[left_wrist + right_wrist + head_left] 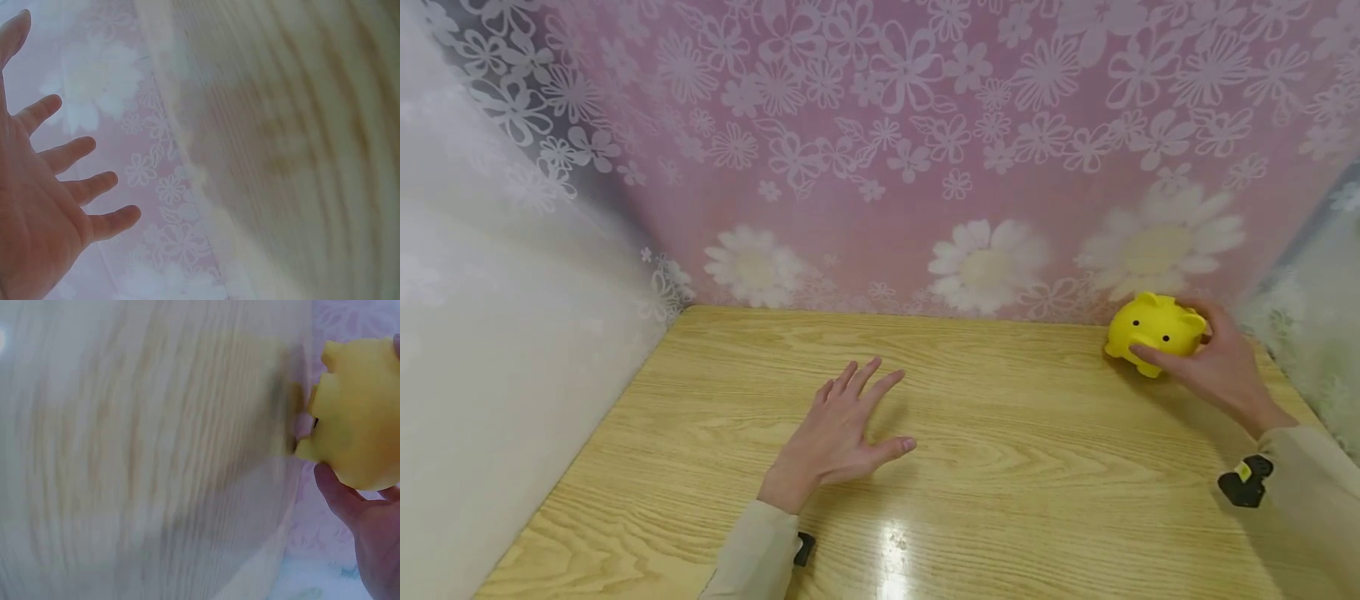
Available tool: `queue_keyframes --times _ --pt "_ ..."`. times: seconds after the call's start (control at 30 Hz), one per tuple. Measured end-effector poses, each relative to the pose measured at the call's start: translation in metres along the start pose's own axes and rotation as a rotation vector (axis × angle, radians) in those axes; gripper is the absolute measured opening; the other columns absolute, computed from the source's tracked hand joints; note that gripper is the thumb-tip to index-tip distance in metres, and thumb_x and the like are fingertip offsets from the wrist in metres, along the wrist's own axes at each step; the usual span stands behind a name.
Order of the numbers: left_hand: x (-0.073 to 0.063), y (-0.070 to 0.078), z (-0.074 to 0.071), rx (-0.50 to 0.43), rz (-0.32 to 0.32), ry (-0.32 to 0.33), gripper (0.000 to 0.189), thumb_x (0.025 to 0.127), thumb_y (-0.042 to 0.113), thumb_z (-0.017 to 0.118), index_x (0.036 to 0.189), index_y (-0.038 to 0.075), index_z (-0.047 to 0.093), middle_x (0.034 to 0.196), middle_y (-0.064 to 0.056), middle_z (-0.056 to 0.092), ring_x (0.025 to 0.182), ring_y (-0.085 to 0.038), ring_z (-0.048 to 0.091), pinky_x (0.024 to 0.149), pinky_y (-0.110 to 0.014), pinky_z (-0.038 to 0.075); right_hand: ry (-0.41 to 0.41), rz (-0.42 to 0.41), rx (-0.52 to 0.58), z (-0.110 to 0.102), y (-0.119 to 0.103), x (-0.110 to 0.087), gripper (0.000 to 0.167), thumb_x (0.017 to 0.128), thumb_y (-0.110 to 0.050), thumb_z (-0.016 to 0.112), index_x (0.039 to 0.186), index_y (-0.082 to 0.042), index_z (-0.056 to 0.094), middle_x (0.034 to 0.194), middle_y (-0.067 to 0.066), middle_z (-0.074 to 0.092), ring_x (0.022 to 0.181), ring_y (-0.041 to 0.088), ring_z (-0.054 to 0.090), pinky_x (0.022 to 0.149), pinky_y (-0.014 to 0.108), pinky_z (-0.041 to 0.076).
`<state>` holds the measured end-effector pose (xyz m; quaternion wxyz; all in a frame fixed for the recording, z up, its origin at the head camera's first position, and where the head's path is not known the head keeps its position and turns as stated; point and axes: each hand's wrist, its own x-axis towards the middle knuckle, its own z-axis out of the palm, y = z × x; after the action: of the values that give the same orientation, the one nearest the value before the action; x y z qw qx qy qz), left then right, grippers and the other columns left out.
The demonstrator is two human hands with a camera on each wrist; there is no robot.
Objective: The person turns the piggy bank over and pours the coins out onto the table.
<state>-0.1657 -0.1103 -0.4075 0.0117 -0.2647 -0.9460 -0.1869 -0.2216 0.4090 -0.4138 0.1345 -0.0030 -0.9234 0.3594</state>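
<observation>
A yellow piggy bank (1150,321) with black dot eyes is at the far right of the wooden table (985,500). My right hand (1221,367) grips it from the right, thumb across its front by the snout and the other fingers behind it. In the right wrist view, the piggy bank (362,419) has its small feet toward the tabletop. Over the middle of the table my left hand (838,429) is spread, holding nothing. The left wrist view shows that hand's palm (37,194) with the fingers apart.
A pink cloth (865,208) with white flowers hangs behind the table's back edge. Pale sheets stand along the left side (535,292) and the right side (1307,333), close to the right hand. Black wrist cameras (1246,482) are on both sleeves.
</observation>
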Motion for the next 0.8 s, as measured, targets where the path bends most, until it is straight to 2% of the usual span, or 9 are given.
queue_keyframes --times 0.07,0.1,0.13,0.2,0.3,0.43,0.63,0.8 --pt "0.0 0.001 0.0 -0.001 0.008 0.005 0.083 0.092 0.077 0.048 0.163 0.039 0.024 0.171 -0.008 0.022 0.157 -0.042 0.023 0.119 -0.069 0.027 -0.012 0.023 0.033 0.002 -0.005 -0.001 0.085 0.089 -0.037 0.08 0.158 -0.025 0.031 0.158 0.024 0.03 0.115 0.045 0.046 0.062 0.014 0.042" --pt "0.0 0.001 0.0 -0.001 0.012 0.007 0.083 0.093 0.077 0.048 0.163 0.039 0.023 0.171 -0.008 0.022 0.156 -0.042 0.023 0.118 -0.069 0.027 -0.014 0.029 0.056 0.004 -0.006 -0.001 0.082 0.091 -0.036 0.078 0.158 -0.027 0.032 0.155 0.018 0.034 0.113 0.042 0.049 0.061 0.016 0.045" --pt "0.0 0.002 0.0 -0.001 0.012 0.008 0.083 0.093 0.077 0.048 0.163 0.04 0.023 0.171 -0.007 0.021 0.156 -0.041 0.023 0.118 -0.069 0.027 -0.02 0.034 0.088 0.005 -0.008 -0.002 0.079 0.092 -0.034 0.077 0.158 -0.029 0.032 0.151 0.012 0.039 0.111 0.036 0.053 0.061 0.017 0.048" --pt "-0.001 0.002 0.001 0.0 0.011 0.011 0.083 0.092 0.077 0.048 0.162 0.04 0.023 0.172 -0.006 0.021 0.157 -0.041 0.023 0.118 -0.069 0.028 -0.033 0.033 0.174 0.008 -0.013 -0.004 0.072 0.096 -0.028 0.073 0.155 -0.032 0.033 0.138 -0.003 0.044 0.102 0.018 0.059 0.062 0.019 0.054" --pt "-0.002 0.003 0.002 -0.001 0.007 0.007 0.083 0.092 0.077 0.048 0.162 0.04 0.023 0.172 -0.006 0.021 0.157 -0.039 0.022 0.118 -0.069 0.028 -0.076 0.019 0.422 0.014 -0.021 -0.006 0.061 0.1 -0.014 0.067 0.151 -0.028 0.037 0.123 -0.016 0.045 0.091 -0.002 0.063 0.067 0.021 0.06" --pt "-0.002 0.005 0.003 -0.008 0.018 0.007 0.084 0.092 0.076 0.05 0.162 0.04 0.023 0.171 -0.008 0.022 0.157 -0.04 0.023 0.118 -0.068 0.029 -0.148 0.028 0.683 0.02 -0.035 -0.01 0.054 0.101 -0.006 0.062 0.147 -0.024 0.041 0.125 -0.01 0.05 0.095 -0.003 0.068 0.068 0.023 0.062" --pt "0.001 0.011 0.004 -0.036 0.036 0.005 0.084 0.092 0.075 0.05 0.163 0.039 0.022 0.171 -0.008 0.023 0.156 -0.041 0.025 0.119 -0.067 0.028 -0.265 0.057 0.767 0.029 -0.056 -0.018 0.045 0.105 -0.012 0.056 0.144 -0.03 0.042 0.126 -0.011 0.051 0.1 -0.004 0.066 0.072 0.022 0.062" --pt "0.005 0.02 0.006 -0.077 0.072 0.029 0.082 0.094 0.074 0.049 0.162 0.04 0.021 0.17 -0.005 0.025 0.156 -0.038 0.027 0.119 -0.066 0.03 -0.352 0.083 0.889 0.04 -0.073 -0.026 0.034 0.108 -0.014 0.05 0.138 -0.029 0.046 0.124 -0.012 0.059 0.101 0.004 0.071 0.075 0.028 0.063"
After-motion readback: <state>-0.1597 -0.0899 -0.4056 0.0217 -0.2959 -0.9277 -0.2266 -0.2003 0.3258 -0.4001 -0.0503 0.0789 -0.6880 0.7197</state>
